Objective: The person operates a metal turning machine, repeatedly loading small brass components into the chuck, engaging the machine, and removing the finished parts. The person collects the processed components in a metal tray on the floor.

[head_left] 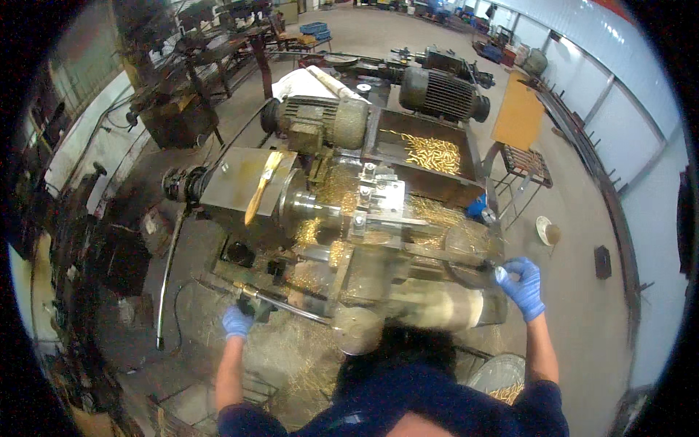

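Note:
My left hand (237, 322), in a blue glove, is closed against a dark block (256, 309) at the left front of a lathe-like machine; its fingertips are partly hidden. From near that block a shiny metal rod (295, 309) runs right to a round handwheel (357, 330). My right hand (523, 288), also gloved in blue, is raised at the machine's right end. Its thumb and fingers pinch a small pale, shiny piece (501, 274), too small to name. Ahead, a spindle (309, 206) points toward a bright clamped tool holder (384, 195) amid brass-coloured chips.
A wooden-handled brush (262, 191) lies on the headstock (237, 186). Behind stand two motors (440, 95) and a metal tray (387, 149) of brass-coloured pieces. A round pan (499, 373) with similar pieces is at my right. A long bar (169, 280) slants down at left.

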Action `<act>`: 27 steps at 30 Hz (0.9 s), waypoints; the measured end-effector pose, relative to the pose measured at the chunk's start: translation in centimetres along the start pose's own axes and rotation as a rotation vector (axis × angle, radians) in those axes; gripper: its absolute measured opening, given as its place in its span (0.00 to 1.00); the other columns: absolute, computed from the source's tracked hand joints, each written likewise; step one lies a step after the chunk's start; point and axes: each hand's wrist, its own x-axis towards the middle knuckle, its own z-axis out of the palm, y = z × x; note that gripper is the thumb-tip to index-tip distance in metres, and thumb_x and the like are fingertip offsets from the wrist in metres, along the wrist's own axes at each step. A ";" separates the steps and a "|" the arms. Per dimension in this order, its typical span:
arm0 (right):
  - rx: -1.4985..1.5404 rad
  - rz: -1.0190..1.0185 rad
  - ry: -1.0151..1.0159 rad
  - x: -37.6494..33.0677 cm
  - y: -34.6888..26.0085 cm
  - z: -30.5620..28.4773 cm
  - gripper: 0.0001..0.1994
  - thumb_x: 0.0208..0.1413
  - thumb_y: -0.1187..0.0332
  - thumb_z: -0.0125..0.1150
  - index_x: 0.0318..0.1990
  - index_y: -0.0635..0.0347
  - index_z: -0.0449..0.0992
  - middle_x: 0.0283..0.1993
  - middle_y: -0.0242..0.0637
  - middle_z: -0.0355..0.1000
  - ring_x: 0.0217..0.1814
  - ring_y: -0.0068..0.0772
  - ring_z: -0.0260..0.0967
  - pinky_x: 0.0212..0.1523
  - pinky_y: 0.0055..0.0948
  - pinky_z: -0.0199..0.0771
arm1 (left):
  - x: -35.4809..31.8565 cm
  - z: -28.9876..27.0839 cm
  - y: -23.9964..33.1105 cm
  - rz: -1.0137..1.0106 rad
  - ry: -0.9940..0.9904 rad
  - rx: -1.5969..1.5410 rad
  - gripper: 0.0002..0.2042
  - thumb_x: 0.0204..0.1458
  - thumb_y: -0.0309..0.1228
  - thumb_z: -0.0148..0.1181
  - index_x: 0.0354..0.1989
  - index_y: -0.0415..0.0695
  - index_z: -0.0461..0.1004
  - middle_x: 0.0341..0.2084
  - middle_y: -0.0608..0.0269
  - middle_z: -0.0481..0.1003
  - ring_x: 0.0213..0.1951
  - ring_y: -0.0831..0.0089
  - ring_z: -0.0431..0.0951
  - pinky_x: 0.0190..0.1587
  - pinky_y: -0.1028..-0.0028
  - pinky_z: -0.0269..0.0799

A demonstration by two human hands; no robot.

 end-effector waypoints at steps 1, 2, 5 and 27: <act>-0.002 -0.001 0.005 -0.3 0.4 -0.2 0.09 0.39 0.67 0.68 0.22 0.62 0.75 0.26 0.42 0.72 0.30 0.40 0.69 0.34 0.33 0.68 | 0.0 0.4 -0.7 0.066 0.076 0.006 0.12 0.42 0.39 0.57 0.33 0.47 0.76 0.29 0.51 0.76 0.33 0.54 0.76 0.36 0.62 0.71; -0.006 0.001 0.012 -0.6 0.9 -0.2 0.09 0.39 0.66 0.68 0.22 0.62 0.75 0.26 0.42 0.72 0.30 0.39 0.69 0.34 0.33 0.68 | 0.9 0.3 -1.6 0.134 0.052 0.145 0.11 0.42 0.39 0.57 0.32 0.48 0.76 0.28 0.52 0.76 0.33 0.55 0.76 0.34 0.62 0.71; -0.043 0.022 0.007 -1.0 3.1 -0.4 0.10 0.38 0.64 0.69 0.22 0.60 0.76 0.26 0.42 0.72 0.29 0.39 0.69 0.33 0.33 0.68 | 4.2 -2.9 -2.0 0.384 0.024 0.410 0.07 0.43 0.36 0.55 0.27 0.50 0.77 0.26 0.56 0.76 0.30 0.58 0.77 0.30 0.62 0.70; -0.744 0.126 -0.349 11.1 23.5 3.0 0.13 0.37 0.60 0.59 0.32 0.51 0.76 0.40 0.40 0.70 0.46 0.43 0.65 0.49 0.41 0.62 | -1.6 -9.7 8.5 -0.021 0.322 -0.570 0.14 0.42 0.35 0.62 0.28 0.34 0.74 0.24 0.50 0.75 0.25 0.62 0.74 0.28 0.67 0.68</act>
